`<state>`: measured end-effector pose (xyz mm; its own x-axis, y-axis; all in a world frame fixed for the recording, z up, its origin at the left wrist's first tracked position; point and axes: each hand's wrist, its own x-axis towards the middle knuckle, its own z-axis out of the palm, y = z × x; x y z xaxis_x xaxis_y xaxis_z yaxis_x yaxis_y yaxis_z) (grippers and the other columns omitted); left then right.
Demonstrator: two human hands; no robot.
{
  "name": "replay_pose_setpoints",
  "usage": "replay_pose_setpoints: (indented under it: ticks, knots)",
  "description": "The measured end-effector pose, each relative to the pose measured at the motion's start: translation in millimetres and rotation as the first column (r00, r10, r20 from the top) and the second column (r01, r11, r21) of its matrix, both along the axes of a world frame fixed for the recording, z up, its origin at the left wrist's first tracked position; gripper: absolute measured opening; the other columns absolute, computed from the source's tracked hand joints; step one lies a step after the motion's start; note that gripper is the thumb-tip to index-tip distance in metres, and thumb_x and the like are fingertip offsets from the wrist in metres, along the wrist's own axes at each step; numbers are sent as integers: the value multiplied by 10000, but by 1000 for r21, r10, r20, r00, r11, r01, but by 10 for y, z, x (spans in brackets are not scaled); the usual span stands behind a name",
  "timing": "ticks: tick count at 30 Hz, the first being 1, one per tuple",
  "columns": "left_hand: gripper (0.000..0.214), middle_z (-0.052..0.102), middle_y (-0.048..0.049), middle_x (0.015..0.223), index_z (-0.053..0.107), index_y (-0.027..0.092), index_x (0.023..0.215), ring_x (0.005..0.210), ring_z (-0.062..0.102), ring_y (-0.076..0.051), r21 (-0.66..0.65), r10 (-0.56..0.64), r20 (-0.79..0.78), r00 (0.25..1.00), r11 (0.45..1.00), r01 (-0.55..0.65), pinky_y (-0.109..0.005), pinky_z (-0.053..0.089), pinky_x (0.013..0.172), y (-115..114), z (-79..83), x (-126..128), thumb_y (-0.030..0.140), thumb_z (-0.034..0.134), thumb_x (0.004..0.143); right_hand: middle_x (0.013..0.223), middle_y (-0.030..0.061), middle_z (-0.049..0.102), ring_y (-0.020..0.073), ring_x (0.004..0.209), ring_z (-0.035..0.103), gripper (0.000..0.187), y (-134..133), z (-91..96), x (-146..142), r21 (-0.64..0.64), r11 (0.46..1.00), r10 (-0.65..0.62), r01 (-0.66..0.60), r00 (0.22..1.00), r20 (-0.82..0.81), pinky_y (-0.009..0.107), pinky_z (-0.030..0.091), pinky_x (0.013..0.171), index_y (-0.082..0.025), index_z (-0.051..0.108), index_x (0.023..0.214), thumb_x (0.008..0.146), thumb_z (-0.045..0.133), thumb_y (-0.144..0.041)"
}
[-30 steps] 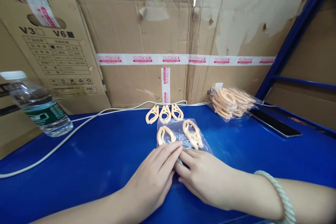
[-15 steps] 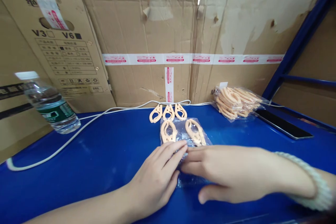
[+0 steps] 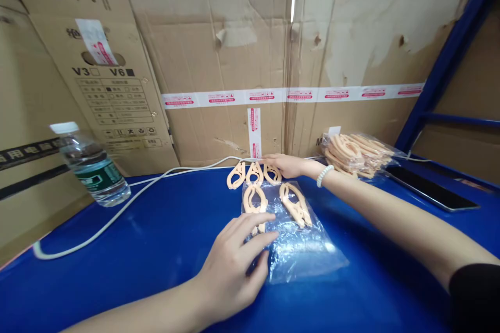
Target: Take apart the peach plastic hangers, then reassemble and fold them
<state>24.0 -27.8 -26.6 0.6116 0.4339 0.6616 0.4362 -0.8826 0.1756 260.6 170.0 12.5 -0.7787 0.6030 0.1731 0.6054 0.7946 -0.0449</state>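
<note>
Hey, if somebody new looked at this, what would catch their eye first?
Probably the bright blue table and, on it, the clear plastic bag with two peach clip-shaped pieces in or on it. The left hand is over the bag's left side, while the right hand is at the right end of three similar pieces farther back. A green-labelled bottle stands out on the left.

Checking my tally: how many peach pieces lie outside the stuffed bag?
5. Back row: left piece, middle piece, right piece at the right hand. At the flat bag: near-left piece, partly behind the left hand, and near-right piece. More could be hidden under hands.
</note>
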Motion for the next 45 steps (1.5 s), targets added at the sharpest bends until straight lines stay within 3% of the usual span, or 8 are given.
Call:
replay_pose_setpoints:
  ticks: [8,14,21,30,35,37,41,45]
  knots:
    - [354,625,-141,1239,641,188,1140,1067,627,-267,-12,-28,-1,1000,1000,28,-444,561,853,15,0,-14,44,504,847,1325,201,563,291,1194,581,554,15,-96,329,0,992,-128,129,990,63,408,480,985,-104,599,1251,730,538,76]
    - [306,613,-124,1241,652,196,1075,1064,607,-262,-75,-56,6,998,996,56,-451,543,851,35,-49,-15,48,492,861,1065,153,683,232,927,676,353,-359,-32,726,-4,984,-178,179,981,73,344,542,839,-95,613,1210,863,546,-97]
    - [306,667,-97,1138,641,185,1098,1039,608,-244,-110,-96,-27,995,990,92,-443,538,874,28,20,8,41,488,876,1133,173,576,234,988,625,350,-895,23,1024,172,956,-220,238,968,-119,416,523,876,-110,596,1183,1012,311,-221]
    - [529,596,-114,1268,513,180,1320,1177,546,-232,-127,-111,-7,994,986,109,-438,520,975,24,4,-15,-18,413,841,930,44,665,192,776,654,136,-2250,510,569,466,833,-27,297,865,-501,324,545,653,-298,653,1032,927,593,-236]
    - [625,540,-126,1355,450,190,1398,1258,501,-262,-93,-78,-3,997,993,77,-471,494,1028,14,1,-23,-21,408,811,660,31,633,196,539,585,239,-2794,320,186,347,933,63,95,906,-418,311,499,453,-336,700,950,975,463,-331]
    - [652,517,-133,1385,429,190,1420,1281,484,-278,-81,-67,-7,998,995,67,-489,483,1040,12,-2,-20,-19,413,803,576,9,582,159,462,512,276,-2795,233,25,329,943,59,38,958,-280,282,492,458,-278,689,845,973,456,-204]
    - [738,477,-141,1426,374,171,1462,1332,431,-287,-68,-86,-31,996,994,84,-509,445,1081,13,-19,-16,-48,402,758,799,86,663,181,573,538,285,-2497,66,-148,519,839,146,-161,987,69,329,455,475,-184,672,816,929,421,-106]
    - [799,457,-134,1445,362,153,1467,1354,393,-278,-55,-101,-59,993,994,98,-512,421,1102,17,-42,-25,-72,381,700,722,92,596,202,600,517,284,-2113,-155,-137,661,749,-36,-38,995,97,336,408,488,-128,677,761,901,440,-57]
